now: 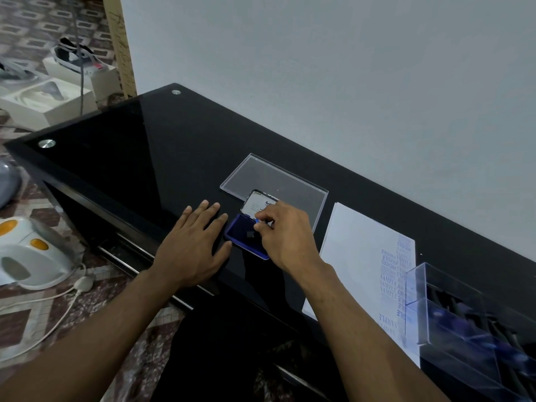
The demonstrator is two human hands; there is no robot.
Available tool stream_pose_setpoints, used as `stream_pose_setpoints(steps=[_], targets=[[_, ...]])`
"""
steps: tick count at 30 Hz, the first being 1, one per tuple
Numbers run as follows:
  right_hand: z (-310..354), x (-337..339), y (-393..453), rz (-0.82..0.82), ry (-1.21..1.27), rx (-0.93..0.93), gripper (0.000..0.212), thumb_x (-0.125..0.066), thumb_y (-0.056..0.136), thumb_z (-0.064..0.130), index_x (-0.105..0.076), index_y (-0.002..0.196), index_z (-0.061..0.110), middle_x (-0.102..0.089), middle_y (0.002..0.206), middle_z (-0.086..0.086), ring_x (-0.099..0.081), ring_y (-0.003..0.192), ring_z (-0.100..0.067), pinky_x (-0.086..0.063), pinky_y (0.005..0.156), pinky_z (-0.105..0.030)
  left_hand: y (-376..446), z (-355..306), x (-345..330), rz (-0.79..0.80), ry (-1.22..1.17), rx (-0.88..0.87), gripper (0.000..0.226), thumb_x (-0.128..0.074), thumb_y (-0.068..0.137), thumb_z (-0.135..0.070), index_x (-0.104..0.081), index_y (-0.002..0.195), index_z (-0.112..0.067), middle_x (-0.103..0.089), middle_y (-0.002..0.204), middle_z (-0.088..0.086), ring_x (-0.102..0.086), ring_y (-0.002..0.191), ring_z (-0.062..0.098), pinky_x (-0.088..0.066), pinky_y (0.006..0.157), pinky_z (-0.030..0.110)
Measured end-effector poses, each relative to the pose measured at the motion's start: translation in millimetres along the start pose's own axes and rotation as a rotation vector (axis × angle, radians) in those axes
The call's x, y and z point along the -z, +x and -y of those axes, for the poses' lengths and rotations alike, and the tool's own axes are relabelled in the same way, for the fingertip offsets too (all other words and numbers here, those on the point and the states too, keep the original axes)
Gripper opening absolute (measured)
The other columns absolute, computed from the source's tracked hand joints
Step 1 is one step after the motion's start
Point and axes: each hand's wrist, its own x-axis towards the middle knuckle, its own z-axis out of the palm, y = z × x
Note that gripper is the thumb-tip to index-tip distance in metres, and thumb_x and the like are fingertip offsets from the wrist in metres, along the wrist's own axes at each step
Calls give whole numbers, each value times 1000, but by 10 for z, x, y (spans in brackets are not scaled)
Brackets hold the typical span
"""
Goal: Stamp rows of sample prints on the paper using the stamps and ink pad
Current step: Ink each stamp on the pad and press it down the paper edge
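Over on the left we see the left hand (193, 242) lying flat on the black glass table (139, 146), fingers straight and spread, thumb tip just beside the ink pad (245, 237). The pad sits open near the table's front edge, its blue tray facing up and its lid (256, 203) raised behind it, in front of a clear plastic lid (275, 178) lying flat. The right hand (285, 235) hovers over the pad, fingertips curled and pinching a small blue stamp (258, 221) above the ink. Further right lies the paper (359, 250), rows of blue SAMPLE prints along its right side. At far right a clear box (464, 311) of stamps overlaps the sheet.
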Motion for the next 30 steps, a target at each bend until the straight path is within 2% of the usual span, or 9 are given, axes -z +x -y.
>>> stream_pose_setpoints(steps=[5,12,16,18,20,23,26,30], targets=[[0,18,-5,3,14,-7,15,-68,89,16,-75,102,19,-69,104,2,-63,88,-9,-52,79,-19,-7,-6,9,7,9,0,82,-13,91,-68,-34,154,-22,-23,165,6,-8,155,22,-8,126,46],[1,10,4,5,23,-13,15,-65,92,18,-74,105,18,-69,106,2,-61,87,-8,-43,72,-13,-11,5,-2,-3,4,-2,78,-18,93,-66,-39,152,-20,-28,163,6,-13,154,22,-11,125,47],[-10,18,-18,16,46,-10,21,-62,95,21,-72,113,19,-67,114,2,-63,98,-12,-44,82,-16,-8,4,26,9,-13,-4,79,-18,91,-67,-39,153,-21,-28,163,6,-12,154,22,-11,126,47],[-53,17,-63,-49,121,-27,24,-64,94,22,-70,117,21,-66,119,3,-64,99,-11,-51,88,-20,18,10,50,8,-55,1,80,-20,90,-67,-41,151,-21,-31,162,6,-16,153,23,-13,125,47],[-126,35,-113,-133,216,-53,28,-66,92,23,-67,121,24,-63,123,4,-64,100,-11,-58,85,-27,73,-18,98,1,-113,30,79,-25,89,-67,-41,151,-21,-32,161,6,-18,153,23,-15,125,48],[-239,113,-175,-181,244,-84,32,-68,91,23,-66,123,23,-62,123,3,-63,101,-11,-58,80,-22,185,-161,190,-11,-134,19,76,-32,90,-64,-39,152,-21,-31,161,5,-18,153,23,-15,125,46],[-371,261,-251,-224,232,-90,30,-68,90,22,-68,120,22,-64,117,3,-62,101,-12,-57,84,-21,288,-413,235,-20,-130,-51,75,-30,91,-64,-40,150,-20,-32,161,5,-20,152,23,-14,125,46],[-681,485,-382,-307,245,-155,21,-69,89,17,-74,109,23,-65,102,7,-63,89,-9,-56,86,-32,395,-793,182,-17,-145,-115,73,-29,90,-64,-44,147,-20,-35,159,5,-23,151,23,-20,124,46]])
